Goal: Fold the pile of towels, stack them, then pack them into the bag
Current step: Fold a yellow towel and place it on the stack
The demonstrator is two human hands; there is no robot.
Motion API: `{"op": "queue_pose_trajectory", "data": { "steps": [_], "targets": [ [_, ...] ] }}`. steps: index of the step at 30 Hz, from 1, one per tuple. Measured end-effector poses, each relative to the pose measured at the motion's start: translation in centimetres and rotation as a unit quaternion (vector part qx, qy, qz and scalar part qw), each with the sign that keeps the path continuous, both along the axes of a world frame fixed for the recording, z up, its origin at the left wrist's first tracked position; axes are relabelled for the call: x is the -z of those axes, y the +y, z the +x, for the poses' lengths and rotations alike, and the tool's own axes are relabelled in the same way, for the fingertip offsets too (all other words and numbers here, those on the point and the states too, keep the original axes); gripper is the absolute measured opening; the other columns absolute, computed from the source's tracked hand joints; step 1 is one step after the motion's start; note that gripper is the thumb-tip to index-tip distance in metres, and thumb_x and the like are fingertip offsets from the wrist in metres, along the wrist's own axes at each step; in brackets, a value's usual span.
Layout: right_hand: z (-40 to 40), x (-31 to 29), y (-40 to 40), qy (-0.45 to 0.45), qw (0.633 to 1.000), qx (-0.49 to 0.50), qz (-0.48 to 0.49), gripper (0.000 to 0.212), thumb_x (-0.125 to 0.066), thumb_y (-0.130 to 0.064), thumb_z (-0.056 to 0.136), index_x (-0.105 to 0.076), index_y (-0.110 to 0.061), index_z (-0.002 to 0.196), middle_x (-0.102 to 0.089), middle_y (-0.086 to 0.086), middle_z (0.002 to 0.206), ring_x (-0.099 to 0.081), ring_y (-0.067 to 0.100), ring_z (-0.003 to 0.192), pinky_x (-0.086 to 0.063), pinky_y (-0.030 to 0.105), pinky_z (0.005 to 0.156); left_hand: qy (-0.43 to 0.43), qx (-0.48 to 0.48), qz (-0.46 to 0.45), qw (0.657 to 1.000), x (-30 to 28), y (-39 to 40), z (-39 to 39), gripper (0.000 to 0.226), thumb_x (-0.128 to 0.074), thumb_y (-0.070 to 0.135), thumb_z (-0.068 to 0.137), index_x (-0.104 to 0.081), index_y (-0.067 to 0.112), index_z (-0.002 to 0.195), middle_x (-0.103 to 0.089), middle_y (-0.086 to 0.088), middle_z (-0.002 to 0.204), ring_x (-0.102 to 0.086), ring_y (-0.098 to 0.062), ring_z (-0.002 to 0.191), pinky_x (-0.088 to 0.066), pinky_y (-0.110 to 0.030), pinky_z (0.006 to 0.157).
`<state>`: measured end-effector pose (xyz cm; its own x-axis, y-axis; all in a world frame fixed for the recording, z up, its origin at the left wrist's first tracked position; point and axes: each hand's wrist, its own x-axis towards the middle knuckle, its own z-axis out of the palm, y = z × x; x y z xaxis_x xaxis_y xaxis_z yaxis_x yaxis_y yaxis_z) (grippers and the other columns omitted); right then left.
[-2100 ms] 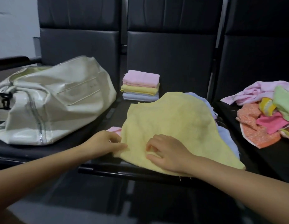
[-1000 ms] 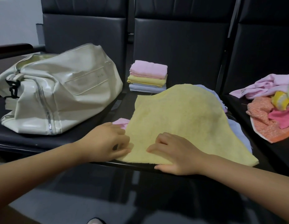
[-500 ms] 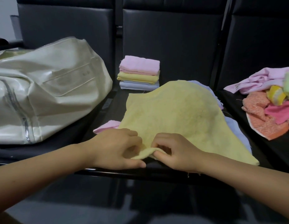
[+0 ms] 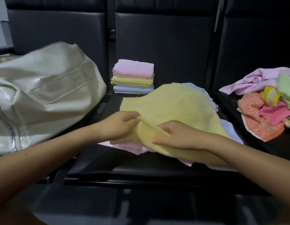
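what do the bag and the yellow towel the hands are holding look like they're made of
Bag: likely faux leather or coated vinyl in cream, going by its glossy sheen and stiff creases; it has a metal-looking zipper.

Yellow towel: soft, matte cloth, probably cotton terry or microfibre, with a fuzzy surface that drapes limply where the left hand and right hand pinch its edge.

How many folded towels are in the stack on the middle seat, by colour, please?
Pink folded towel: 1
Yellow folded towel: 1
Blue folded towel: 1
Total: 3
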<state>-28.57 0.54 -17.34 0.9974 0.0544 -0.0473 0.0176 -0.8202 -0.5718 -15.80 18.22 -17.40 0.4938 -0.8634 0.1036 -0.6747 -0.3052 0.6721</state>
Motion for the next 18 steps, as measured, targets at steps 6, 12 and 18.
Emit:
{"op": "queue_pose_trajectory", "data": {
  "steps": [6,12,18],
  "targets": [
    [-0.4,-3.0,-4.9,-0.041,0.996,0.077,-0.017,0.044,-0.06,-0.022,0.093,-0.034,-0.019,0.058,-0.031,-0.013,0.051,-0.032,0.004,0.05,-0.027,0.018,0.051,0.038,-0.154,-0.111,0.981,-0.6,-2.5,2.6,0.03,-0.043,0.02,0.101,-0.051,0.01,0.074,-0.045,0.007,0.065,-0.044,-0.015,0.069,-0.036,-0.031,0.062],
    [-2.3,-3.6,-10.3,-0.054,0.982,0.171,-0.055,0.034,-0.054,-0.019,0.095,-0.044,-0.014,0.063,-0.038,-0.006,0.063,-0.036,0.011,0.062,-0.031,0.027,0.059,-0.032,-0.213,-0.13,0.968,-0.5,-3.1,4.7,0.026,-0.039,0.015,0.102,-0.049,0.002,0.081,-0.042,-0.008,0.076,-0.039,-0.017,0.074,-0.03,-0.025,0.058],
    [-5.5,-4.0,-12.8,-0.067,0.962,0.264,0.031,0.028,-0.055,-0.021,0.095,-0.06,-0.008,0.072,-0.055,0.002,0.069,-0.048,0.013,0.066,-0.038,0.027,0.062,-0.032,-0.228,-0.136,0.963,-0.6,-3.2,5.3,0.035,-0.04,0.021,0.099,-0.052,-0.01,0.087,-0.048,-0.011,0.079,-0.042,-0.018,0.078,-0.033,-0.034,0.069]
  ]
}}
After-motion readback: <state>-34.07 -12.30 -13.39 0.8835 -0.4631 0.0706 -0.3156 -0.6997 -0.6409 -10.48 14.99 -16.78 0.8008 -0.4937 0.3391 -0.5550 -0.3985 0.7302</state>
